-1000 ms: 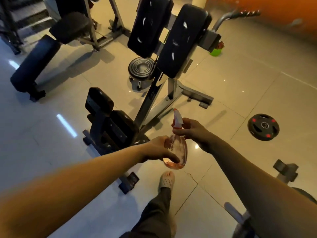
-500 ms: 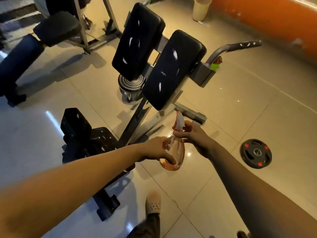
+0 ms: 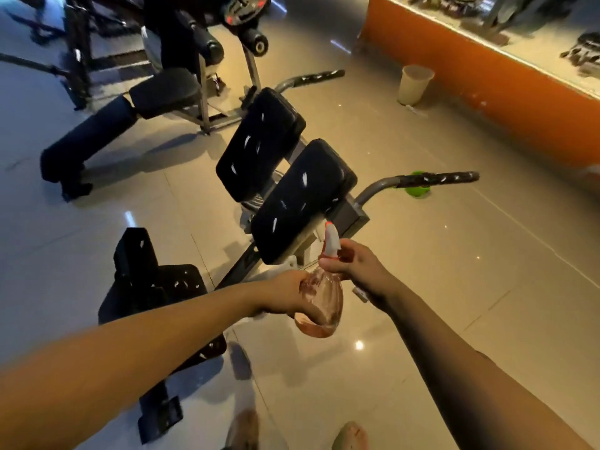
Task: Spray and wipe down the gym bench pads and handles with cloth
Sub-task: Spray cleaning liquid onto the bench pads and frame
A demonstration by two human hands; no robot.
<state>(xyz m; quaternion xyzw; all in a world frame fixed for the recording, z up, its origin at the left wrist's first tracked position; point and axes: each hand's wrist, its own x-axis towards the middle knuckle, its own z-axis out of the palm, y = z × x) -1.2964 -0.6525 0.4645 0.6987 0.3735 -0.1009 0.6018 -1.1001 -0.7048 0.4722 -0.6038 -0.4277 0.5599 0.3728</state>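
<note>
Spray bottle (image 3: 321, 303): clear and pinkish with a white trigger head, held up between both hands in front of the person. A little pink liquid pools at its bottom, and its tip points up toward the lower corner of the near pad.
Left hand (image 3: 289, 293): the arm reaches in from the lower left. The fingers are curled round the bottle's round belly from the left side.
Right hand (image 3: 354, 264): the arm comes in from the lower right. The fingers are wrapped round the neck just under the white head; whether one lies on the trigger cannot be told.
Bench pads: near pad (image 3: 298, 203) and far pad (image 3: 256, 144), black, side by side on a slanted grey frame, both showing bright glints.
Handles: right handle (image 3: 435, 179) sticks out beside the near pad; far handle (image 3: 318, 77) shows beyond the far pad.
Footplate (image 3: 156, 280): black, at the frame's low end, partly hidden by the left forearm.
Around: a green object (image 3: 418, 190) on the floor, half behind the right handle. A pale bin (image 3: 414, 84) stands by the orange wall (image 3: 487, 92). Another bench (image 3: 130, 115) is at upper left. Two feet (image 3: 243, 430) show at the bottom edge.
</note>
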